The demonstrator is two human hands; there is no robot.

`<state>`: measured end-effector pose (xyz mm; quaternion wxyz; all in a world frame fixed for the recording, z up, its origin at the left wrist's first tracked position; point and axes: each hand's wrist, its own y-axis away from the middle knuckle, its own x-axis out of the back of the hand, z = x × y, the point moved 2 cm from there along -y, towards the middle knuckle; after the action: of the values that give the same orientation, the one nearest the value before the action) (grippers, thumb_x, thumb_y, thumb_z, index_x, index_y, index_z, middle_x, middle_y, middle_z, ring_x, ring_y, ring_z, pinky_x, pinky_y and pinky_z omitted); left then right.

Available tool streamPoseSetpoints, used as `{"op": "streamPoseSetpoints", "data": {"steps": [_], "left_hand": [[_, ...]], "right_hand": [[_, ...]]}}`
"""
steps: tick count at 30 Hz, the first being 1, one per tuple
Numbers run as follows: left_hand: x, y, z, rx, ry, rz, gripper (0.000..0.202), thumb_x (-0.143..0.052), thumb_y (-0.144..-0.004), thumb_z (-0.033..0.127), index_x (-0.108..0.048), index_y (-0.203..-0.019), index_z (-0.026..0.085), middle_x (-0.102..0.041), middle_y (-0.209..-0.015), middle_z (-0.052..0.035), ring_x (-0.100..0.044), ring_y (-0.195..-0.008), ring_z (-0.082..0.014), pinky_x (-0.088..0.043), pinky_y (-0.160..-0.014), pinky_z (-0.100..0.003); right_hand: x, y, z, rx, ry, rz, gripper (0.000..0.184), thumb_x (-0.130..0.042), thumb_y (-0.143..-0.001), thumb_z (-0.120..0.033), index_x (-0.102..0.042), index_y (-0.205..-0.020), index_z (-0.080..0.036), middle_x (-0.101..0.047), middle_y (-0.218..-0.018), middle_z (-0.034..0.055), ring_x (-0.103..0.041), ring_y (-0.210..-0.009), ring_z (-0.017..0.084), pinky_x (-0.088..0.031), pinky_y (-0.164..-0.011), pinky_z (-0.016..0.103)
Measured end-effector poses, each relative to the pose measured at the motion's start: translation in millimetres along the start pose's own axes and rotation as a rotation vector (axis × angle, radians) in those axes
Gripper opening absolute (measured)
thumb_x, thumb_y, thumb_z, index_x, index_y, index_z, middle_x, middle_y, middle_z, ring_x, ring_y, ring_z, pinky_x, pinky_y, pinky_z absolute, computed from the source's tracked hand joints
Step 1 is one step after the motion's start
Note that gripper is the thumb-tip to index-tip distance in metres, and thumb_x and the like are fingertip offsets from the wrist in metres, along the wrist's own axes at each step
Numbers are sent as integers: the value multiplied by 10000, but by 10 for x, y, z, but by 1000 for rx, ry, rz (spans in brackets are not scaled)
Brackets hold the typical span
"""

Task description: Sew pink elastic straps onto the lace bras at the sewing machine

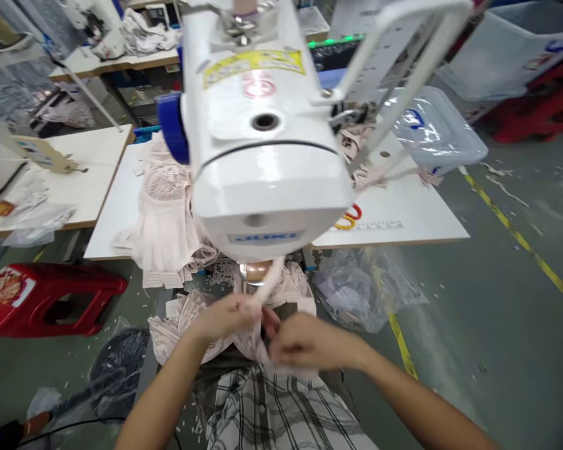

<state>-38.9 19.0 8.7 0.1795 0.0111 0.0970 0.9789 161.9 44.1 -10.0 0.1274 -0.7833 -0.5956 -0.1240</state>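
Observation:
A white sewing machine (pixel 267 181) marked JUKI fills the upper middle. From under its head a pale pink strap (pixel 274 275) slants down to my left hand (pixel 228 317), whose fingers are closed on it. My right hand (pixel 312 340) is beside it, fingers curled in on the fabric of a pale pink bra (pixel 253 344) above my lap. Both hands are a little blurred, and the right fingertips are partly hidden. More lace bra pieces (pixel 162 334) lie to the left of my left hand, and pink fabric (pixel 293 281) lies under the machine head.
Stacked pink bras (pixel 162 212) lie on the white table (pixel 417 212) left of the machine. Red and yellow scissors (pixel 349 219) rest to its right. A plastic bag (pixel 356 287) hangs below the table edge. A red stool (pixel 51 300) stands left, a lidded clear bin (pixel 436 128) at right.

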Motion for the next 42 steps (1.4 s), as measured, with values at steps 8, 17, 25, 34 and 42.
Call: {"op": "streamPoseSetpoints", "data": {"steps": [8, 17, 25, 34, 42], "left_hand": [[923, 622, 155, -176, 718, 463, 217, -562, -977, 331, -643, -817, 210, -532, -550, 79, -551, -540, -46, -512, -681, -171], [2267, 1377, -117, -370, 1000, 1084, 382, -268, -1078, 291, -477, -780, 175, -474, -507, 90, -450, -397, -49, -377, -474, -189], [1677, 1013, -306, -142, 819, 871, 231, -584, -962, 347, -558, -815, 170, -355, -458, 124, -292, -350, -42, -270, -388, -172], [-47, 190, -292, 201, 215, 377, 224, -683, -857, 335, -648, -727, 156, -460, -543, 60, -379, -495, -70, -307, -509, -203], [-254, 113, -196, 128, -504, 240, 328, -523, -883, 361, -486, -612, 179, -435, -565, 40, -421, -572, -115, -273, -553, -247]], "right_hand": [[-129, 282, 469, -336, 250, 198, 469, -306, -1046, -429, -584, -766, -175, -602, -723, 39, -558, -706, 157, -406, -691, 275], [138, 662, 523, -508, 65, 216, 400, -463, -965, -534, -707, -885, -227, -591, -1280, 116, -567, -1175, 259, -494, -930, 363], [-43, 702, 839, -604, -45, 1196, 501, -657, -806, -585, -557, -1111, -201, -661, -825, 51, -613, -713, 190, -504, -619, 295], [-119, -98, 301, -474, -100, 551, 343, -507, -933, -470, -690, -1022, -193, -725, -1003, 76, -651, -839, 189, -486, -734, 299], [149, -150, 19, -433, -39, 425, 210, -652, -872, -365, -728, -973, -197, -734, -899, 24, -626, -794, 151, -422, -713, 252]]}}
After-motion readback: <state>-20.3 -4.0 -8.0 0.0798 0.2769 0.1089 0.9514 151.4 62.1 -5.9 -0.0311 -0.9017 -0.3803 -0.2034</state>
